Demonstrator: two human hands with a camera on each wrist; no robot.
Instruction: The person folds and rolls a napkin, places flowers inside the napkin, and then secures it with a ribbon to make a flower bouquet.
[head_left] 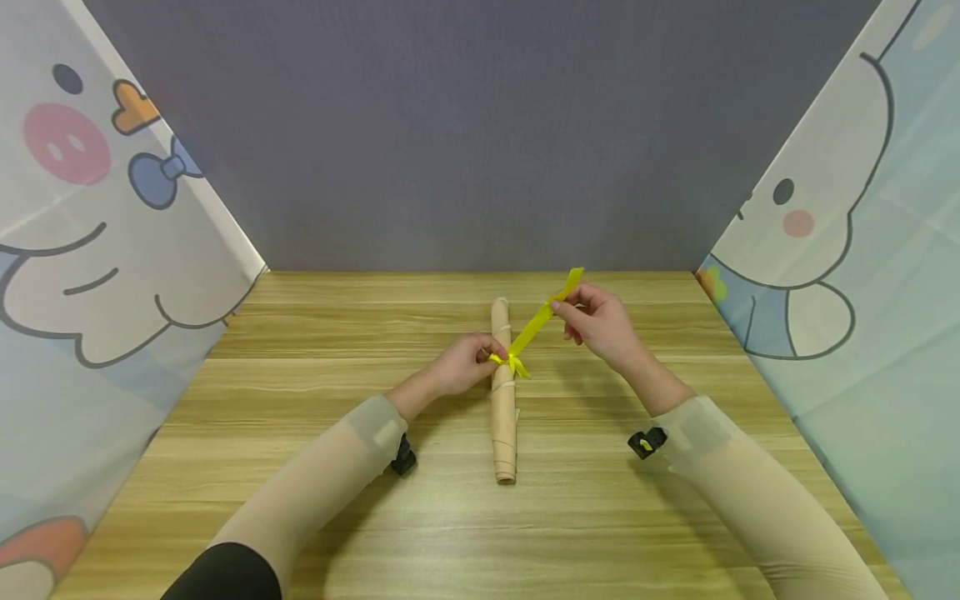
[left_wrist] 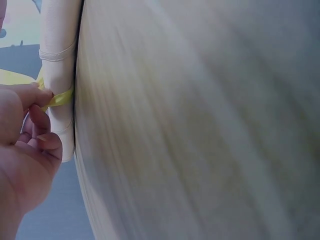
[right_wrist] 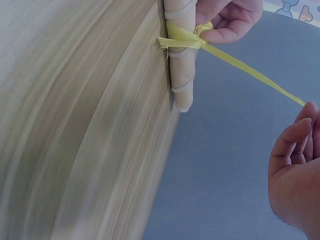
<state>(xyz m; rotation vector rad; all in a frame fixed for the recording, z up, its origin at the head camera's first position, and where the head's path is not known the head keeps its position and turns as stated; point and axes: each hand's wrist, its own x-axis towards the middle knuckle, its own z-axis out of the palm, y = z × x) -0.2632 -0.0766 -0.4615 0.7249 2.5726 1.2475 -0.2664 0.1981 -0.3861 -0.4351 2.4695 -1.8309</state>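
Observation:
A beige rolled-up sheet (head_left: 504, 433), leather-like, lies lengthwise on the wooden table. Around its middle goes a yellow ribbon (head_left: 532, 327), knotted on top, with a short frayed tail visible in the right wrist view. My left hand (head_left: 467, 363) pinches the ribbon at the knot, its fingers against the left side of the roll. Up and to the right, my right hand (head_left: 600, 323) holds the ribbon's long end between thumb and forefinger. That stretch of ribbon (right_wrist: 250, 72) runs taut from knot to fingers, and its tip sticks out past my right hand.
The wooden table (head_left: 337, 333) ends at a grey back panel (head_left: 480, 133). Cartoon-printed cloth panels (head_left: 847, 208) stand along both sides. A small black wrist camera (head_left: 647, 442) hangs at my right cuff, another (head_left: 404, 457) at my left.

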